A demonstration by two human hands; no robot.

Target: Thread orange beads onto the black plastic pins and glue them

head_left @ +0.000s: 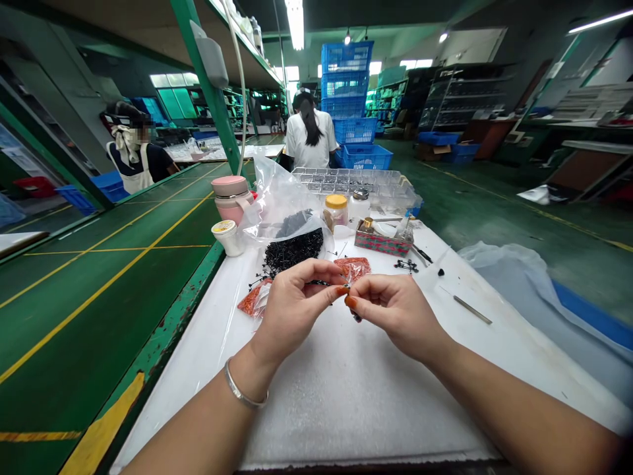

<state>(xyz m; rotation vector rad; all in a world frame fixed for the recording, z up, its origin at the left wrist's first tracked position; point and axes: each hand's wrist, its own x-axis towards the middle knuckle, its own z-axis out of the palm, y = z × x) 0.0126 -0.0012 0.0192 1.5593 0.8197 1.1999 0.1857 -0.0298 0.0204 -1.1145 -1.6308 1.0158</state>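
My left hand [297, 300] and my right hand [395, 307] meet over the white table, both closed in a pinch with the fingertips almost touching. Between them is a small black part [355, 316], mostly hidden by the fingers, so its exact kind does not show. Just beyond the hands lies a clear bag of small orange-red pieces [352, 267]. A similar orange-red bag [253, 300] is left of my left hand. Behind it, a heap of small black parts with thin stems [297, 249] spills from a clear plastic bag [277, 191].
A pink lidded cup [231, 198], a white tub [227, 239], a yellow-lidded jar [336, 210] and a patterned box [383, 243] stand farther back. A thin metal tool [472, 309] lies at right. Beyond are a clear compartment tray [353, 179], blue crates [353, 128] and two people.
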